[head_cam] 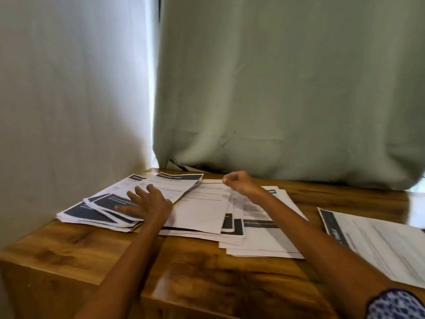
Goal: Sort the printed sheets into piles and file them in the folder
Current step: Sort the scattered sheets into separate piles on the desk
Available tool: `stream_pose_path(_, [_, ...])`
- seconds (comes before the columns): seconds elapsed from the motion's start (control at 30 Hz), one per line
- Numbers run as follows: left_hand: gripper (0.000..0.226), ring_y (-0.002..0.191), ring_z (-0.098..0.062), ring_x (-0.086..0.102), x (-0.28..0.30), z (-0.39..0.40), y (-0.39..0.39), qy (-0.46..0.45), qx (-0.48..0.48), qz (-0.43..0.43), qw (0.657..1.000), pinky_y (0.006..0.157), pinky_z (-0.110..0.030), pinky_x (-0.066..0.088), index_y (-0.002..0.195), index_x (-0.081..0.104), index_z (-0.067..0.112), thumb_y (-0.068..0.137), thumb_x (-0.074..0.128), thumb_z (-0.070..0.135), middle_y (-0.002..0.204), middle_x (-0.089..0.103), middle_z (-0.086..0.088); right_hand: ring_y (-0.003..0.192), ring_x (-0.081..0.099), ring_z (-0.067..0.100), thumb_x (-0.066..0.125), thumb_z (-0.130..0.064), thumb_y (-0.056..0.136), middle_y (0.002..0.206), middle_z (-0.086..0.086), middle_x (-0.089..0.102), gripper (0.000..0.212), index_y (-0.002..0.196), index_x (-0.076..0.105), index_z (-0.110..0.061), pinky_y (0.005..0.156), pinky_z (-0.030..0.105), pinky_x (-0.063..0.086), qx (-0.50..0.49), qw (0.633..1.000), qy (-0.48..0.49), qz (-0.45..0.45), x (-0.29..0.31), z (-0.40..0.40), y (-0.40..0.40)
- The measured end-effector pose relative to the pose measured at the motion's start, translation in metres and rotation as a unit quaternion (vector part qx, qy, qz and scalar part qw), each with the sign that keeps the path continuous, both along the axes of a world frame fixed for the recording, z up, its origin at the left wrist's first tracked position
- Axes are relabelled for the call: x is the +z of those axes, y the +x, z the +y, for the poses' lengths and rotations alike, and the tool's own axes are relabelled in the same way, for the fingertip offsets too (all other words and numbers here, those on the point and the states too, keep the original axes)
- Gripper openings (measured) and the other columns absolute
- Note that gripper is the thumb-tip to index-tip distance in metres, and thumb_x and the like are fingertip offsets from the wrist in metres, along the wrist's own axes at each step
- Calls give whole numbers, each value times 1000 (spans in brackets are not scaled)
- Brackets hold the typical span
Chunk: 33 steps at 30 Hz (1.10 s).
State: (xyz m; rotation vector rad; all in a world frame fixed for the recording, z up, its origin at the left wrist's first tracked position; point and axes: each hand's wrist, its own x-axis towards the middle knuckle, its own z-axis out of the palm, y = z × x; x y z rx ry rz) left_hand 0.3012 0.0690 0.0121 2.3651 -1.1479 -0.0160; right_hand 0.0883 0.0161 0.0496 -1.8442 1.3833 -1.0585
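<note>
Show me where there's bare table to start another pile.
Bare wood runs along the near edge of the table, between the two forearms, and a narrow strip behind the right-hand sheets. The far left is crowded: fanned pile and spread sheets.

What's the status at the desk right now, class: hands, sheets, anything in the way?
Left hand flat on fanned pile. Right hand curled above middle sheets; pinch unclear. Separate sheet far right. No folder seen.

Right sheet (381, 245) cut off by frame edge, print blurred.
</note>
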Motion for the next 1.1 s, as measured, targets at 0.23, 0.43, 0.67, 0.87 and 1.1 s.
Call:
stream_pose_path(0.23, [40,129,-33,39,17,-25,-123,-71,-181,83,977,111,-53,24,125,53,13,89,61,27,134,49,-14,91,60,15,67,-8,84,103,6,66,14,96,65,-16,76,21,49,-47,999,14,21,2,22,-174])
stream_pose_path(0.43, [19,104,-28,58,9,-21,-241,-149,-347,194,905,85,-29,45,106,63,7,90,59,17,109,62,-12,111,57,21,73,-13,80,120,8,60,47,122,55,-4,87,23,43,-128,984,9,120,-27,54,-292])
stream_pose_path(0.67, [16,102,-22,58,8,-15,-308,-153,-419,252,859,91,-32,49,103,66,7,89,58,5,114,62,-11,102,56,16,78,-35,74,106,-6,59,47,114,58,-22,105,42,38,-146,953,85,250,-30,55,-353])
stream_pose_path(0.87, [26,107,-23,56,-2,-15,-304,-160,-414,328,834,89,-36,51,116,58,11,90,60,15,124,57,-11,83,61,12,75,-25,78,80,-8,64,10,75,66,-22,87,33,49,-132,958,12,254,-36,48,-361])
stream_pose_path(1.1, [57,111,-28,56,6,-1,-292,-117,-377,477,785,84,-40,50,136,36,20,87,64,26,132,54,-11,79,61,22,64,-16,87,82,6,64,12,79,65,-7,70,25,50,-300,944,-129,-48,-26,53,-355])
